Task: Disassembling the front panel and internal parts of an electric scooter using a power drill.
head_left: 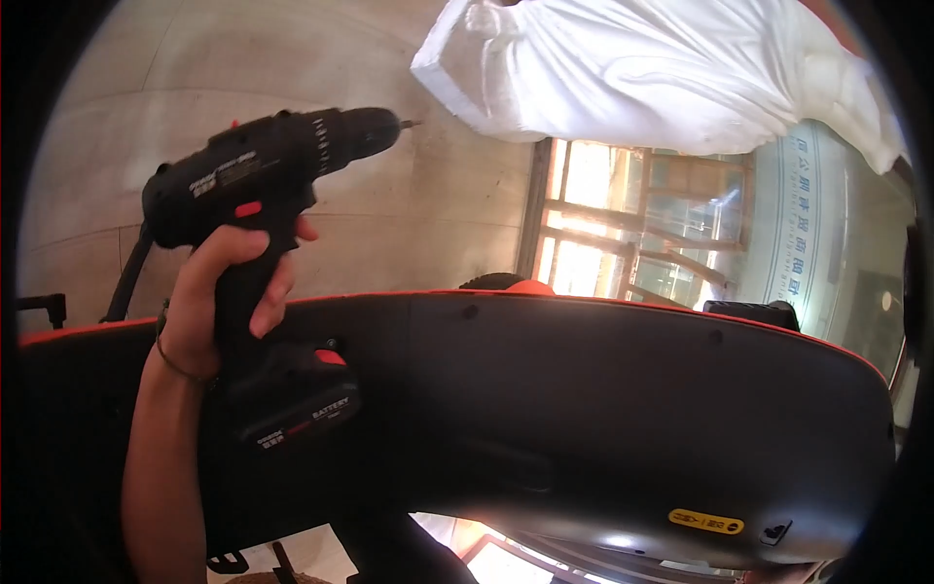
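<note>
My left hand (226,277) is wrapped round the grip of a black cordless drill (243,180), held in front of the large black panel. The thumb lies on the near side of the grip and the fingertips curl round its front. The drill's nose points right, with a short bit (408,124) in the chuck and touching nothing. A battery pack (297,399) with a red button sits at the foot of the grip. The big curved black panel (584,409) has a red edge, small round recesses and a yellow label. My right hand cannot be made out.
White draped cloth or a draped figure (642,73) fills the upper right. Below it is a bright window with wooden bars (637,229), beside a pale blue printed sheet (808,214). Plain beige tiling (448,204) lies behind the drill. A black bracket (44,307) juts in at far left.
</note>
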Demonstrator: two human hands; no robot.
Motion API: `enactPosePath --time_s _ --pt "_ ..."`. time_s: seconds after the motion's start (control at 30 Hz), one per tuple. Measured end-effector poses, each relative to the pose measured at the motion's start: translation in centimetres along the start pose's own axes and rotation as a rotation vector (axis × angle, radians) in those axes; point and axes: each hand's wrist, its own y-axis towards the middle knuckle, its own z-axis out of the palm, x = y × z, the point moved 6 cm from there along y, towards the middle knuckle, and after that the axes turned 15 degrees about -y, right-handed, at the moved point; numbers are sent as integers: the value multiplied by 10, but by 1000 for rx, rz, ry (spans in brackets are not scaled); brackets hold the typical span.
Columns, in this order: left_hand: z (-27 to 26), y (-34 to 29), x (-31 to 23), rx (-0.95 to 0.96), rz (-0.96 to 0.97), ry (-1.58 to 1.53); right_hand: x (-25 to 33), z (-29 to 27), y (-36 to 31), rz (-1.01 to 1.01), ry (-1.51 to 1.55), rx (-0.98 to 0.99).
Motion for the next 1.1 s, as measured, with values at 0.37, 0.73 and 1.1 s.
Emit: enactPosePath --time_s 0.37,0.73,1.1 --pt "5 -4 -7 -40 6 32 30 -8 -6 -189 -74 -35" --pt "2 -10 -15 -41 27 80 -12 -75 30 476 316 -143" --pt "-25 0 2 115 -98 57 45 -51 26 -206 10 261"
